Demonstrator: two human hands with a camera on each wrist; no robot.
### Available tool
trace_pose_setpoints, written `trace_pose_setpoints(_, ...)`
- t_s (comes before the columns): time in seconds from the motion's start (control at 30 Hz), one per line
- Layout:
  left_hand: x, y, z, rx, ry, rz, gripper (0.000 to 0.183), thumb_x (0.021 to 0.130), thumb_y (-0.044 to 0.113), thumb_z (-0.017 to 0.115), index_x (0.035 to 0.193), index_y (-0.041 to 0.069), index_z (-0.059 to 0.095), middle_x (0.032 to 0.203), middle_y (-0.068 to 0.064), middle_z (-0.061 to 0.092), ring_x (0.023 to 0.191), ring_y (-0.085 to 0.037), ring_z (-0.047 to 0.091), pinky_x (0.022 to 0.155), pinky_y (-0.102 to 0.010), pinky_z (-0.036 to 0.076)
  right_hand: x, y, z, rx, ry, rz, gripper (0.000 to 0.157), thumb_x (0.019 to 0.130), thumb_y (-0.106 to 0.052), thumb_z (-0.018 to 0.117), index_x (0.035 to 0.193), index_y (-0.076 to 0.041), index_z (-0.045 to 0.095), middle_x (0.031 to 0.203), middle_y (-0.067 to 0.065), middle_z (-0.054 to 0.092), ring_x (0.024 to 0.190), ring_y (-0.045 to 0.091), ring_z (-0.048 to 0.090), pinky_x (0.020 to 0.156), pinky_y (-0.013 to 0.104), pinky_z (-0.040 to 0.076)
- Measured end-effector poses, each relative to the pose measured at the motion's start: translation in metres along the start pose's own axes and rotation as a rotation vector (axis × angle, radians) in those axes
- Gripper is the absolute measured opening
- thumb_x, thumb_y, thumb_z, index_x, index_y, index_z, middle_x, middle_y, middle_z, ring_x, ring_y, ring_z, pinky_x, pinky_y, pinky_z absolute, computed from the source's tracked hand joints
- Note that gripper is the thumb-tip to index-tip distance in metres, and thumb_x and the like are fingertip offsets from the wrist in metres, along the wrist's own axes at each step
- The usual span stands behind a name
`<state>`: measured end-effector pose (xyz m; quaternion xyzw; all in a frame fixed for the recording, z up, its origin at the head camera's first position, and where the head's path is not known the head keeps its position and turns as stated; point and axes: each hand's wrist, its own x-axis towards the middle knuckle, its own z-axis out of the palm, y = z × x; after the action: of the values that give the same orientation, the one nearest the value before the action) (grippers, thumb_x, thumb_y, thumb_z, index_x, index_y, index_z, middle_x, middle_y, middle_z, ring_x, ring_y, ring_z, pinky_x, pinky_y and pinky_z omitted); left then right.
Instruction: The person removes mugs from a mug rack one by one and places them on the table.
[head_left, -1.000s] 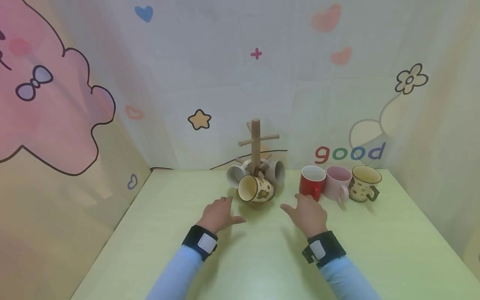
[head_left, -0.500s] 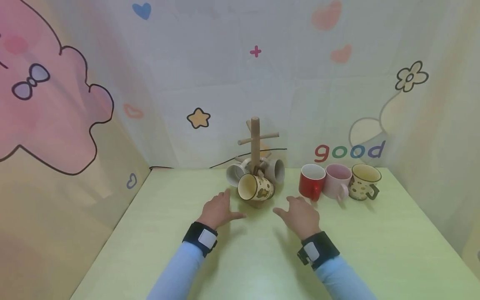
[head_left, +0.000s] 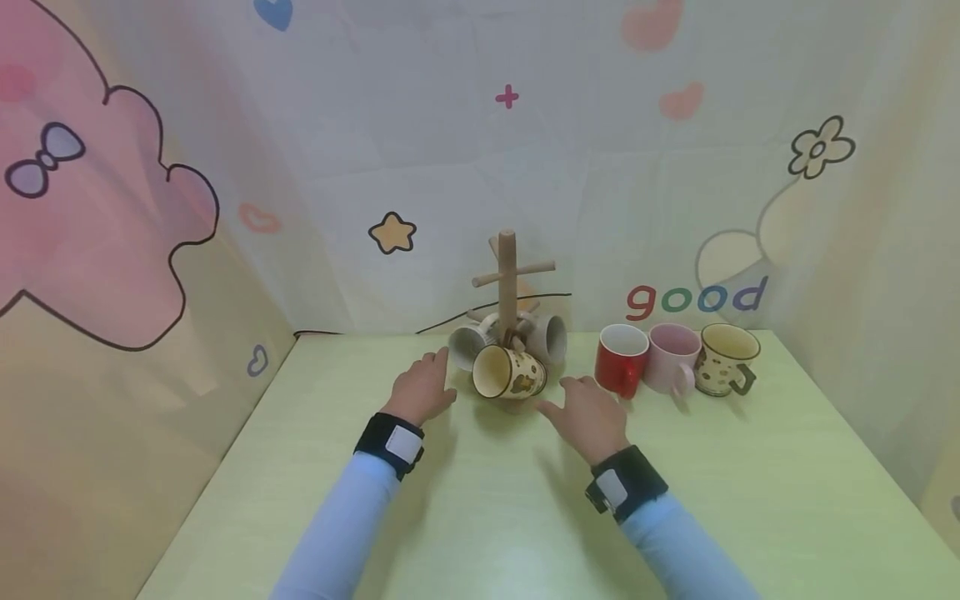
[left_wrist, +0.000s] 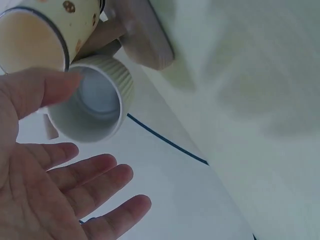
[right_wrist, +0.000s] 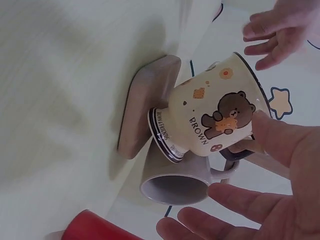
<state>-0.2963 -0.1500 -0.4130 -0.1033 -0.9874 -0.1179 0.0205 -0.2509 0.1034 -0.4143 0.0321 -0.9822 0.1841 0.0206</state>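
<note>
**Left hand (head_left: 418, 390) and right hand (head_left: 591, 418) on both sides of the bear mug (right_wrist: 200, 112)**

The bear mug hangs low on the front of a wooden mug tree (head_left: 507, 287), tipped on its side with its mouth toward the left hand. The left hand's fingers (left_wrist: 102, 187) are wide apart, close to a white ribbed mug (left_wrist: 123, 77). The right hand's fingers (right_wrist: 245, 201) are wide too, just beside the bear mug. Neither hand is holding a mug. I can't tell if either thumb touches one.

The bear mug is in the way of things behind it. It covers part of the post, part of the ribbed mug and part of a pale gray mug (head_left: 556, 338), which hangs behind it on the right. More pegs stick out near the top of the post.

Off to the right, three mugs stand upright in a row on the green counter (head_left: 480, 517): a red mug (head_left: 617, 371), a pink mug (head_left: 666, 372) and a cream spotted mug (head_left: 716, 375) with a dark handle. The red mug is nearest to the right hand. At the back hangs a cloth (head_left: 435, 125) with a star and the word "good".
</note>
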Motion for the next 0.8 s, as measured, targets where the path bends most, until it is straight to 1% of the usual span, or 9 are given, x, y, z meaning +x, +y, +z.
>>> trace_pose_setpoints(0.13,0.007,0.003,-0.009,-0.010,0.058,0.003,0.058,0.096,0.020,0.063,0.146,0.000,0.041,0.135,-0.025,0.053,0.113,-0.040,0.060,0.083,-0.053,0.054,0.003,-0.005,-0.004,-0.007,0.004,-0.011,0.062,0.092,-0.050,0.065,0.131,-0.002,0.062,0.123,0.024,0.062,0.105,0.040,0.062,0.083,0.061,0.051)
trace_pose_setpoints(0.2,0.012,0.004,-0.013,-0.012,0.071,0.008,0.054,0.099,0.020,0.060,0.146,0.001,0.042,0.135,-0.025,0.053,0.113,-0.040,0.060,0.083,-0.052,0.054,0.004,-0.009,-0.006,-0.002,0.006,-0.017,0.060,0.093,-0.049,0.065,0.130,-0.002,0.063,0.119,0.023,0.063,0.100,0.039,0.063,0.079,0.057,0.053)
trace_pose_setpoints(0.27,0.019,0.006,-0.016,-0.002,0.072,0.014,0.052,0.101,0.023,0.056,0.146,0.001,0.041,0.137,-0.025,0.052,0.116,-0.040,0.059,0.086,-0.052,0.053,0.007,-0.012,-0.008,-0.004,0.013,-0.029,0.056,0.093,-0.048,0.065,0.124,-0.002,0.065,0.113,0.023,0.064,0.091,0.036,0.063,0.072,0.052,0.055)
trace_pose_setpoints(0.33,0.027,0.007,-0.018,-0.003,0.060,0.012,0.053,0.103,0.027,0.054,0.147,0.001,0.041,0.139,-0.025,0.051,0.120,-0.039,0.057,0.090,-0.052,0.052,0.010,-0.016,-0.010,-0.001,0.023,-0.038,0.052,0.093,-0.047,0.066,0.120,-0.003,0.067,0.108,0.022,0.064,0.084,0.034,0.062,0.065,0.049,0.055)
trace_pose_setpoints(0.43,0.040,0.008,-0.022,-0.017,0.035,0.002,0.055,0.104,0.032,0.050,0.149,0.002,0.038,0.141,-0.024,0.050,0.124,-0.039,0.054,0.094,-0.053,0.050,0.017,-0.022,-0.013,0.006,0.034,-0.037,0.049,0.092,-0.050,0.066,0.111,-0.004,0.069,0.101,0.019,0.064,0.077,0.032,0.061,0.059,0.045,0.053)
trace_pose_setpoints(0.5,0.048,0.008,-0.023,-0.028,0.023,-0.007,0.056,0.105,0.034,0.048,0.150,0.003,0.038,0.141,-0.024,0.050,0.124,-0.039,0.053,0.095,-0.053,0.049,0.022,-0.026,-0.015,0.014,0.043,-0.032,0.047,0.093,-0.050,0.064,0.108,-0.005,0.070,0.096,0.016,0.064,0.074,0.030,0.060,0.057,0.043,0.052)
trace_pose_setpoints(0.63,0.063,0.009,-0.026,-0.027,0.013,-0.023,0.055,0.106,0.036,0.046,0.150,0.004,0.037,0.140,-0.023,0.050,0.124,-0.038,0.054,0.096,-0.052,0.048,0.032,-0.032,-0.016,0.023,0.045,-0.039,0.044,0.095,-0.049,0.062,0.095,-0.006,0.072,0.080,0.009,0.061,0.067,0.026,0.058,0.052,0.036,0.047)
trace_pose_setpoints(0.73,0.072,0.012,-0.028,-0.030,-0.002,-0.037,0.056,0.106,0.036,0.045,0.151,0.005,0.037,0.142,-0.022,0.049,0.126,-0.037,0.052,0.098,-0.052,0.047,0.040,-0.035,-0.016,0.019,0.043,-0.049,0.043,0.096,-0.050,0.059,0.085,-0.010,0.070,0.070,0.005,0.059,0.064,0.025,0.057,0.050,0.034,0.044)
trace_pose_setpoints(0.8,0.077,0.015,-0.029,-0.026,-0.011,-0.038,0.056,0.106,0.037,0.044,0.151,0.005,0.037,0.142,-0.022,0.050,0.127,-0.036,0.052,0.099,-0.052,0.047,0.044,-0.037,-0.017,0.019,0.036,-0.049,0.045,0.097,-0.050,0.057,0.079,-0.011,0.067,0.067,0.005,0.057,0.062,0.024,0.056,0.050,0.033,0.043)
